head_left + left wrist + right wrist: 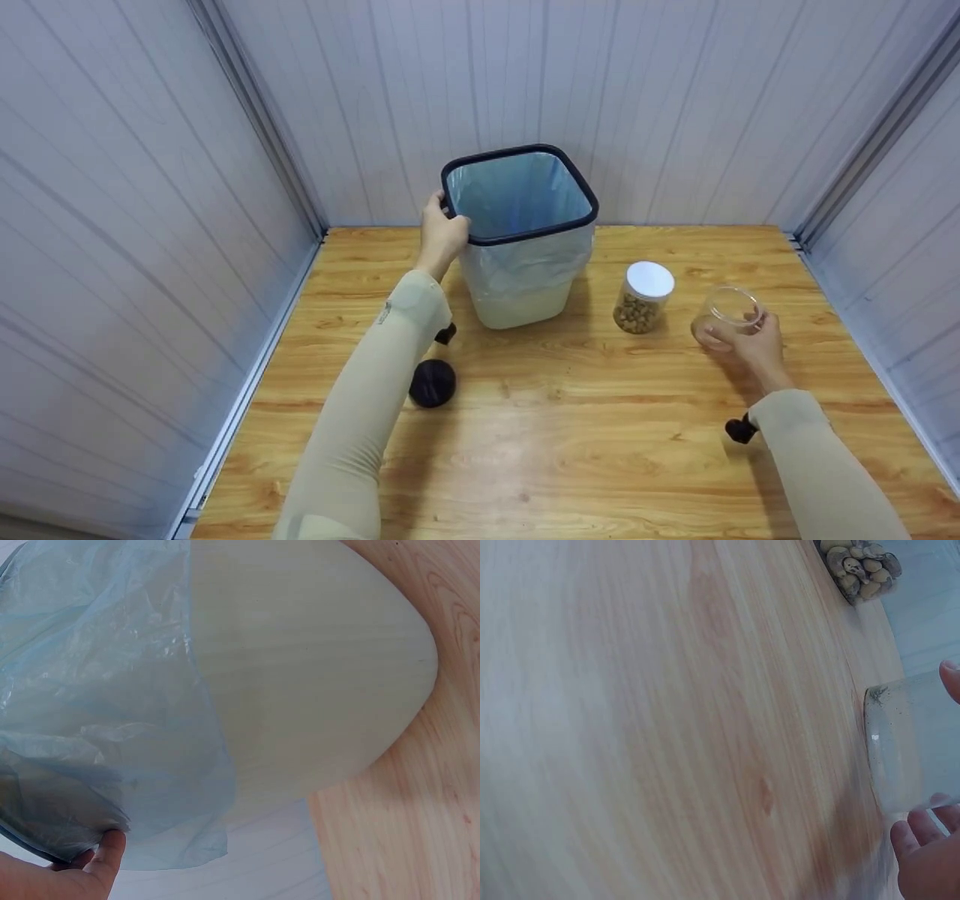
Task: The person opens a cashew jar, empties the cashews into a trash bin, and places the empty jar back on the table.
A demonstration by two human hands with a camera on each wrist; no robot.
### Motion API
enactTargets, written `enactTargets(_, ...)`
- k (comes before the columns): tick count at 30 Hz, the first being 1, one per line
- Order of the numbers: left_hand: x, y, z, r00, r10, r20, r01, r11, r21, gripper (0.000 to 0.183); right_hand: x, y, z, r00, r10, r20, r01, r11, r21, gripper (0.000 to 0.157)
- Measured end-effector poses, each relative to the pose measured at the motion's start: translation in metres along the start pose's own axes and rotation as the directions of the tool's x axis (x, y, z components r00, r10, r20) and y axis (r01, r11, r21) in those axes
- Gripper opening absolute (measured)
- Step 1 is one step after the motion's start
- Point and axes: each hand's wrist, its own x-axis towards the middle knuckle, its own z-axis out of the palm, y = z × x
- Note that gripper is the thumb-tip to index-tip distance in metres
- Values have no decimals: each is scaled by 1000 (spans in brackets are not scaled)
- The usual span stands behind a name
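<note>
Left grip (pixel 442 234) pinches bin rim (pixel 536 235); clear jar (pixel 718 313) sits within right grip (pixel 759 351).

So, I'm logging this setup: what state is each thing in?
Trash bin: upright, open, lined with a plastic bag; left hand grips its rim.
Nut jar: white lid on, partly filled.
Clear jar: uncovered, dark specks low down; right hand holds it.
Black disc, perhaps a lid: lying on table.
</note>
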Motion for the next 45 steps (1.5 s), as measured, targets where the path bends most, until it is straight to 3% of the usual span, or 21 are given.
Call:
enactTargets(9, 1, 0, 0, 1000, 8, -13, -9, 1000, -14, 76, -1, -11, -5, 999, -38, -6, 38, 996, 80, 120)
enactTargets(19, 0, 1, 0, 1000, -7, -8, 7, 1000, -8, 76, -1, -18, -8, 998, -40, -42, 42, 998, 53, 124)
enactTargets(31, 0, 1, 0, 1000, -15, -5, 15, 1000, -10, 77, -3, -27, -16, 994, -80, -68, 82, 997, 16, 120)
enactTargets(37, 0, -1, 0, 1000, 18, -14, -18, 1000, -9, 76, -2, -32, -19, 990, -114, -84, 115, 993, 7, 120)
enactTargets(45, 0, 0, 1, 1000, 18, -20, -18, 1000, -11, 75, -3, -39, -23, 982, -149, -112, 150, 989, -3, 106)
